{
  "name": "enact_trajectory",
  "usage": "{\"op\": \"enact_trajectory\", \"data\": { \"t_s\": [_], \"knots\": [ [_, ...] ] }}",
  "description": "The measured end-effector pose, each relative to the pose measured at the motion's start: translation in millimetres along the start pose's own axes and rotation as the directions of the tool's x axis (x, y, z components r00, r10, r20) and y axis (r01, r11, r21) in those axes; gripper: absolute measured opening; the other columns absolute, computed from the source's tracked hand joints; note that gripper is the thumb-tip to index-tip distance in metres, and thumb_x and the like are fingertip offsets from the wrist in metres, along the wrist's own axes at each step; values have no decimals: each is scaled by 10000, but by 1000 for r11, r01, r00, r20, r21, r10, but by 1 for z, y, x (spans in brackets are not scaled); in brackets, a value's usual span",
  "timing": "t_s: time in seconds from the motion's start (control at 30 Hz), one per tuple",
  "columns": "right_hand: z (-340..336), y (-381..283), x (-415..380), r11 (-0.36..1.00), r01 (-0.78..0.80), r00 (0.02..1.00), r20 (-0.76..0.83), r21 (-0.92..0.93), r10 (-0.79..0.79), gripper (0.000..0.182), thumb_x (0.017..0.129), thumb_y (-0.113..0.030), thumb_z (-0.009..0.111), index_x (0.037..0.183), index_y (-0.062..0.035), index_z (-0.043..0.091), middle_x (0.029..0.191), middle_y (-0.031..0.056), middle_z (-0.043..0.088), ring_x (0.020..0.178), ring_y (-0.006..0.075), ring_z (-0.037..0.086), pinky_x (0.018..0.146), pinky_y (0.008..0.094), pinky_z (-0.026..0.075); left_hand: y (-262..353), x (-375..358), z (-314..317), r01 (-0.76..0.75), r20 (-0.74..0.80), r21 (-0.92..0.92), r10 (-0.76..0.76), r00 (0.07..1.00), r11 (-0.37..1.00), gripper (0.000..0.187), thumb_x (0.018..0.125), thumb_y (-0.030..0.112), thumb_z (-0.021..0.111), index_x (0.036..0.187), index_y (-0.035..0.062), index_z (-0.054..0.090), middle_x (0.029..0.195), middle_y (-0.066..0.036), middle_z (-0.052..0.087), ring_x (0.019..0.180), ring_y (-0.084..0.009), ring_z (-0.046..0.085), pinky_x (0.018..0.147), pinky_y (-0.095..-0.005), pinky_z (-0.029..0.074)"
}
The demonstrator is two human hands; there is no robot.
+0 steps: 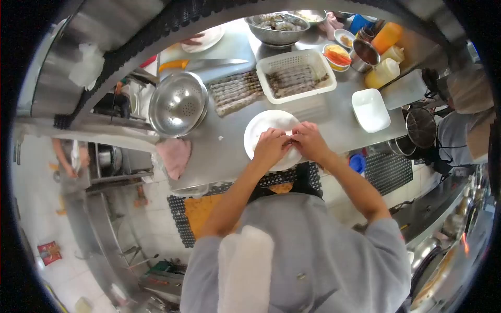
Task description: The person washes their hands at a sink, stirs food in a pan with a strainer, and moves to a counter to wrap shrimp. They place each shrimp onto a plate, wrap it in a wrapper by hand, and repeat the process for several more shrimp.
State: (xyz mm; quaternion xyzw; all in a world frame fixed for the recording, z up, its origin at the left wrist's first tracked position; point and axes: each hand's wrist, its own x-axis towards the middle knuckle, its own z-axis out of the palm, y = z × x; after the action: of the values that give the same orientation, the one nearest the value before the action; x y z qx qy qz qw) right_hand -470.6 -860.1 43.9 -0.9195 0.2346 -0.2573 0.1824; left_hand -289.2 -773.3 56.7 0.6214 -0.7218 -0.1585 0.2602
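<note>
Over a round white plate [254,128] at the near edge of the steel counter, my left hand [271,147] and my right hand [310,142] meet. Both are closed, fingertips pinched together around something small and whitish, too small to name. The hands cover much of the plate. Just beyond it stands a white plastic basket [309,95] with grey raw shrimp [292,81] inside. To its left, more grey shrimp [235,93] lie side by side in rows on the counter. A tiny white scrap [221,138] lies left of the plate.
A metal colander [177,104] and a pink cloth [174,157] are on the left. Behind lies an orange-handled knife [209,64] on a cutting board. A metal bowl [278,35] stands at the back, a white square dish [370,110] and sauce bottles [382,73] at right. Another person's hand [193,40] shows at the far side.
</note>
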Motion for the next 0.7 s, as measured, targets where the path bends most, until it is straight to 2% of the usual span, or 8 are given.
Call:
{"op": "enact_trajectory", "data": {
  "t_s": [0.07, 0.33, 0.43, 0.5, 0.53, 0.6, 0.7],
  "knots": [
    [0, 1, 1, 1000, 18, 1000, -3, 2, -18, 86, 722, -123, 745, 790, -106, 695, 991, 16, 596, 1035, 242, 552, 930, 430, 417, -4, -2, -4, 27, 0, 1, -27, 1000, 1000, 242, 805, 282, 766, 1000, 140, 751, 1031, -25, 654, 1029, -254, 588, 883, -425, 458],
    [-4, 2, 4, 1000, 22, 1000, 16, -2, -22, 83, 727, -134, 753, 794, -98, 719, 957, 8, 599, 1017, 227, 560, 938, 418, 420, -28, -32, -30, 65, -29, 50, -63, 998, 997, 234, 811, 281, 757, 990, 131, 752, 1015, -32, 676, 989, -250, 617, 912, -409, 454],
    [-4, 2, 5, 1000, 25, 999, 26, -2, -25, 83, 735, -141, 756, 798, -97, 724, 957, 10, 602, 1019, 226, 561, 939, 415, 421, -38, -42, -43, 101, 34, 70, -103, 994, 992, 235, 819, 288, 742, 1003, 142, 748, 1036, -31, 679, 1021, -249, 611, 946, -421, 433],
    [-5, 3, 6, 1000, 28, 999, 31, -5, -28, 82, 741, -145, 757, 798, -96, 724, 960, 11, 603, 1020, 226, 561, 938, 415, 422, -42, -48, -53, 97, 105, 205, -121, 987, 974, 224, 830, 291, 718, 1011, 161, 735, 1030, -8, 662, 1066, -219, 580, 957, -416, 413],
    [-6, 3, 6, 1000, 25, 999, 39, 0, -25, 75, 747, -146, 755, 796, -98, 724, 962, 11, 604, 1022, 226, 562, 937, 416, 422, -39, -50, -58, 98, 104, 205, -121, 987, 974, 224, 830, 291, 718, 1011, 161, 735, 1030, -8, 662, 1066, -219, 580, 957, -416, 413],
    [-6, 3, 7, 1000, 23, 999, 47, 5, -23, 69, 753, -147, 752, 794, -99, 724, 963, 10, 605, 1024, 226, 563, 937, 416, 423, -33, -54, -67, 109, 47, 324, -132, 990, 940, 220, 822, 299, 719, 1004, 176, 730, 1038, 0, 662, 1071, -202, 571, 945, -407, 406],
    [-8, 1, 8, 1000, 22, 997, 76, -12, -21, 68, 755, -152, 744, 802, -108, 724, 965, 9, 607, 1029, 226, 564, 933, 415, 425, -25, -50, -68, 88, -2, 254, -91, 996, 963, 260, 815, 310, 725, 1038, 177, 727, 1032, -8, 673, 1073, -223, 578, 953, -429, 401]
  ]
}}
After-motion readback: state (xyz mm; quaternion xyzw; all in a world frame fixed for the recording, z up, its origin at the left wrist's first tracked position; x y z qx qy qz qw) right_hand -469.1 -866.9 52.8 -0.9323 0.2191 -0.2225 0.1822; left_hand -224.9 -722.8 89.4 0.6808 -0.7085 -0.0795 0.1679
